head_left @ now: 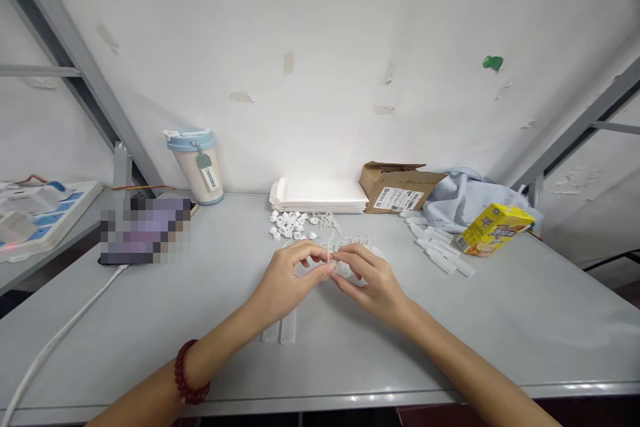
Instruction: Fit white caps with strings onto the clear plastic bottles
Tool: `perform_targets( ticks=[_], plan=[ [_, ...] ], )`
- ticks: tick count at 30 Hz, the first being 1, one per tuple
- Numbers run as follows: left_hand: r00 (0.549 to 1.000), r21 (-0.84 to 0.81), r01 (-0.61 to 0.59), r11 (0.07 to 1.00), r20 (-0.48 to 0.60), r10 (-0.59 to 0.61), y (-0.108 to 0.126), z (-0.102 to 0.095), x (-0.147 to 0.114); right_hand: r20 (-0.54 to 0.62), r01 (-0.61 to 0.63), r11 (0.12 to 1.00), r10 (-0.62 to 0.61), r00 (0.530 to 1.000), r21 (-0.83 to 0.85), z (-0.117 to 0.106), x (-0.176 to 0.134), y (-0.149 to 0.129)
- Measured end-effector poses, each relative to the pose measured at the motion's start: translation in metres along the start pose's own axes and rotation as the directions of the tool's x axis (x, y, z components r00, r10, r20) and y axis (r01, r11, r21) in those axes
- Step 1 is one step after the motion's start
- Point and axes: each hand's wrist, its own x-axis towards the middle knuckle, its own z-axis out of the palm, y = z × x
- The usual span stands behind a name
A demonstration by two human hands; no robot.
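Observation:
My left hand (287, 280) and my right hand (380, 283) meet over the middle of the grey table. Their thumbs and fingertips are pinched around a small whitish piece with a white string (329, 247) rising from it; the fingers hide most of its shape. Just behind the hands lie a heap of small white caps (290, 223) and a tangle of white strings (327, 221). More looped strings (356, 240) and pale pieces are partly covered by my right hand. Below my left hand are two flat translucent strips (289, 327), their upper ends hidden.
A white stack (323, 195), an opened cardboard box (415, 188) and a light blue cloth (457, 200) line the wall. More translucent strips (443, 253) lie beside a yellow carton (495, 230). Leftward are a lidded cup (193, 170), a blurred-out phone (145, 230), its cable (65, 330) and power strips (75, 213).

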Motion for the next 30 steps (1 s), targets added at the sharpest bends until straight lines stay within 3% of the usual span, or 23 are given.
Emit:
perform_targets(
  ticks=[11, 21, 30],
  plan=[
    [0.997, -0.057, -0.072, 0.996, -0.023, 0.071, -0.003, 0.001, -0.003, 0.027, -0.003, 1.000, 0.003, 1.000, -0.009, -0.003, 0.000, 0.000],
    [0.998, 0.008, 0.005, 1.000, -0.064, -0.004, -0.007, 0.000, 0.003, 0.035, -0.060, 0.998, 0.059, 0.998, 0.017, -0.001, 0.000, 0.011],
    [1.000, 0.041, 0.012, 0.999, -0.009, -0.011, -0.005, -0.005, 0.009, 0.040, -0.046, 0.999, 0.045, 0.998, 0.008, 0.010, 0.005, 0.015]
  ],
)
